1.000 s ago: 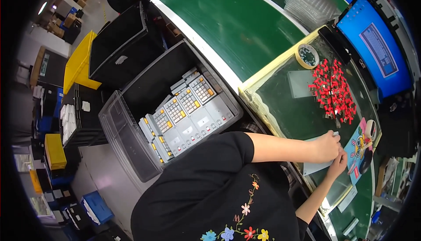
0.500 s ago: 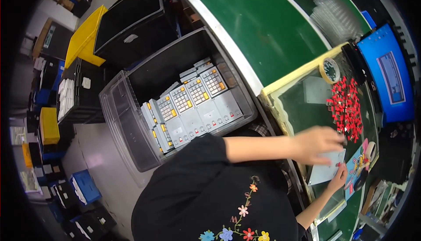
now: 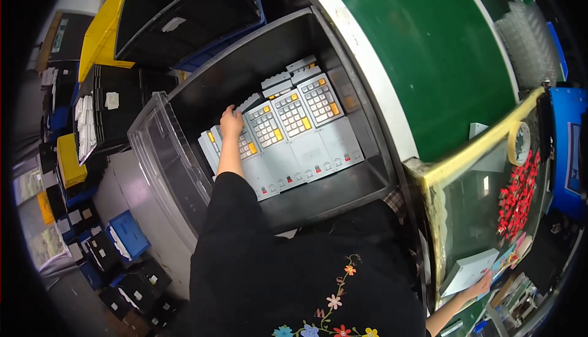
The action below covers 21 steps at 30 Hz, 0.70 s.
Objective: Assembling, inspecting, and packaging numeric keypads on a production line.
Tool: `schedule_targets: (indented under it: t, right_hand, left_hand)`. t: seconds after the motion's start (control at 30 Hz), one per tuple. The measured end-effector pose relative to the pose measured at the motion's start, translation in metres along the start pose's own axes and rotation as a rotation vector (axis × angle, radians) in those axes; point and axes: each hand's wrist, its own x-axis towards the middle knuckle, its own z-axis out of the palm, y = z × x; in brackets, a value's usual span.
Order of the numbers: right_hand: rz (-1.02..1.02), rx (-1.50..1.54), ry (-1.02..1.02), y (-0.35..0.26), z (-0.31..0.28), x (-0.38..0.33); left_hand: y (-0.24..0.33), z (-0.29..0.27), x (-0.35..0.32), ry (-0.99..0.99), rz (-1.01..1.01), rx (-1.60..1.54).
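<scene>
While the left hand [image 3: 231, 122] reached down into the black bin [image 3: 263, 49], the grey keypads [image 3: 294, 114] stood there in a slanting row, keys pale with some orange-yellow ones, plain lower faces toward the wearer, small red spots along the bottom edges. Left fingers touched the top of the row near its left end, bent over the units; cannot tell whether they had closed on one or only rested on it. Other grey units lay behind the row, against the bin's far side. Well apart, on the right, the right hand [image 3: 479, 285] held the right edge of a pale grey panel [image 3: 468, 269], grip narrow, the panel lying slantwise over the glassy work surface [image 3: 471, 220]. Just beyond that hand, a colourful printed sheet, partly hidden. Farther up the same surface: a loose heap of red pieces [image 3: 520, 196] and, touching or nearly so, a roll of tape [image 3: 520, 143]. Yellow tape [image 3: 481, 144] edged the surface. Beyond it ran a green bench [image 3: 398, 43] with a white border, a stack of clear trays [image 3: 530, 46] at its far side; a blue screen [image 3: 563, 153] stood at far right. Left of the bin, a clear flap [image 3: 162, 153] leaned outward; past it, stacked black crates [image 3: 116, 113], a yellow crate [image 3: 105, 30], and a blue box [image 3: 128, 234] on the floor.
</scene>
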Motion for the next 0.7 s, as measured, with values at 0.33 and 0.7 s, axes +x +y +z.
schedule_targets:
  t: [0.33,0.7]
  right_hand:
    - [0.224,-0.080,0.199,-0.021,0.003,0.002]
    - [0.235,-0.146,0.276,0.002,-0.011,0.011]
  left_hand:
    - [-0.009,0.041,0.048,-0.237,-0.091,0.499]
    - [0.022,0.010,0.058,-0.465,-0.052,0.633]
